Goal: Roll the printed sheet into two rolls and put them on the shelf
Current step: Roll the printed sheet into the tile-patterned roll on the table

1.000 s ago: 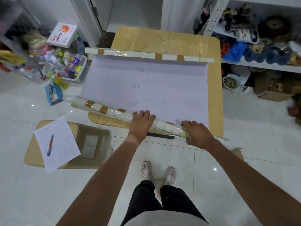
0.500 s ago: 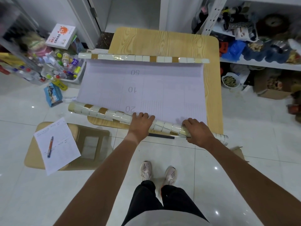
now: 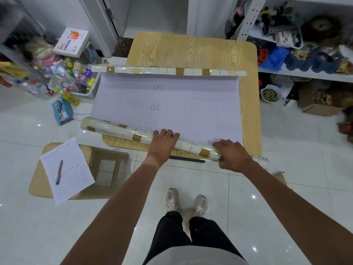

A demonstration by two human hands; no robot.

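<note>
At the near edge of the table [image 3: 250, 104], both hands are working the near roll [image 3: 133, 133] of the printed sheet [image 3: 191, 109]. The left hand [image 3: 162, 145] is lying over the roll's middle, fingers curling down across its top onto the paper. The right hand [image 3: 232, 156] is wrapping the roll close to its right end, fingers bent over it and thumb underneath.

The roll is sitting skewed: its left end is overhanging the table's near left corner with nothing under it, and its right end is sticking out past the near edge. Uneven pressure from the two hands is likely to make it telescope or crease.

Beyond, the flat stretch of sheet is lying open, and the far roll [image 3: 168, 70] is resting across the table toward its far edge. The shelf [image 3: 305, 75] is standing off the table's right side.
</note>
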